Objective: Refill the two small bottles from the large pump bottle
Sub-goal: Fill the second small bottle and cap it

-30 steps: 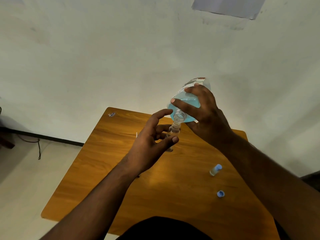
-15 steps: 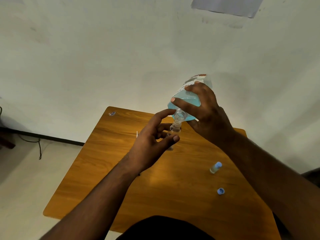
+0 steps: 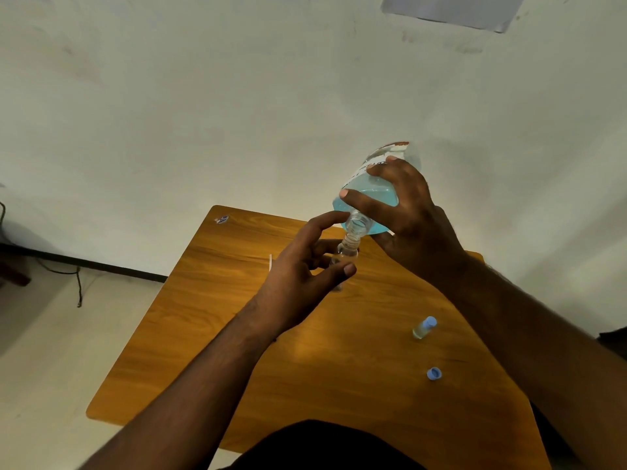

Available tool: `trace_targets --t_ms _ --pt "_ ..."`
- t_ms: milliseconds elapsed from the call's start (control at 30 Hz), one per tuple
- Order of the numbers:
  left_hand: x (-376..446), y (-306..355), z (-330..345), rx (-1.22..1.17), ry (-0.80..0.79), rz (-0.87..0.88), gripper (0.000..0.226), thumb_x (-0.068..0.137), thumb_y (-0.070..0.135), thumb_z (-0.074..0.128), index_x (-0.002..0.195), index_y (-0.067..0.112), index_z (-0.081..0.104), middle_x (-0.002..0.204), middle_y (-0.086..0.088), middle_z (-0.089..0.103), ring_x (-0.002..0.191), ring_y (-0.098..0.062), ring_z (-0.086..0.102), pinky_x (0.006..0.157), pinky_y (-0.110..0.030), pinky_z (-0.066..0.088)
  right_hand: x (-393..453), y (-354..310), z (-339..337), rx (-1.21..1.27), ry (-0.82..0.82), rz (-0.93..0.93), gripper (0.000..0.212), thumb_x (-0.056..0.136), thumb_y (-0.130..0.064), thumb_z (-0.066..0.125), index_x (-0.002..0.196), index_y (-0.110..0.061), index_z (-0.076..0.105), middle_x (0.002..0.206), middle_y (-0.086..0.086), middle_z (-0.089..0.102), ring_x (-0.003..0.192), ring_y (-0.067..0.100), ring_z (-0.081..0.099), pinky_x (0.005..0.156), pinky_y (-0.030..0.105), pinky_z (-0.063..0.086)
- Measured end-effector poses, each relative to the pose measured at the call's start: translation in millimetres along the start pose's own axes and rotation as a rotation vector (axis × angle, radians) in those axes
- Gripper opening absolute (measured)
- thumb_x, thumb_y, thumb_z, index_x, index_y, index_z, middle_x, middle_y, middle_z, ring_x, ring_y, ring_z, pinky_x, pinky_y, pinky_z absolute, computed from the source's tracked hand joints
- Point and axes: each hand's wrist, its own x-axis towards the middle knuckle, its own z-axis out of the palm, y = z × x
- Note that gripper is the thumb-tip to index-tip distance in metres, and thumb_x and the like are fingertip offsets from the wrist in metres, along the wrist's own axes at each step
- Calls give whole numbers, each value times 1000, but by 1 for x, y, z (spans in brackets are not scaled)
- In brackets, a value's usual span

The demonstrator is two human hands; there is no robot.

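Observation:
My right hand (image 3: 412, 215) grips the large clear bottle (image 3: 369, 198) of blue liquid, tipped mouth-down with no pump on it. Its neck meets the mouth of a small clear bottle (image 3: 347, 251), which my left hand (image 3: 305, 269) pinches between thumb and fingers above the wooden table (image 3: 237, 317). The small bottle's lower part is mostly hidden by my fingers. A second small bottle (image 3: 424, 328) with a blue cap stands on the table to the right. A loose blue cap (image 3: 434, 373) lies nearer to me.
A thin white stick (image 3: 270, 262) lies on the table left of my left hand. A small sticker (image 3: 222, 219) sits at the table's far left corner. A cable (image 3: 78, 283) runs along the floor at the left wall.
Both hands and both bottles hold nearly the same pose. The view has shifted slightly.

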Motion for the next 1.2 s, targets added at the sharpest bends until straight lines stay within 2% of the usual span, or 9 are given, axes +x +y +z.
trace_targets --t_ms 233,467,733,1200 --pt "2 -1 -1 -1 4 -22 62 87 17 69 133 45 39 122 4 66 105 -14 67 79 -45 61 3 -1 0 -5 0 -2 68 72 -7 81 133 -21 54 134 25 49 129 43 39 82 54 56" --pt "4 -2 -2 -10 11 -28 63 87 15 69 136 40 39 121 4 66 105 -12 67 77 -43 62 5 0 0 -4 -5 -9 67 72 -7 82 133 -20 55 133 26 50 129 44 40 82 55 56" --pt "2 -1 -2 -13 14 -24 62 85 23 70 133 48 39 121 7 66 106 -8 67 77 -39 62 6 0 -1 5 -4 -16 68 72 -6 81 133 -20 54 133 25 50 129 43 40 83 55 56" --pt "4 -1 -3 -10 17 -28 62 86 17 70 131 48 39 122 6 66 106 -9 67 77 -38 62 8 1 -1 -4 -8 -29 67 73 -4 80 133 -20 55 132 26 50 129 44 40 82 55 56"
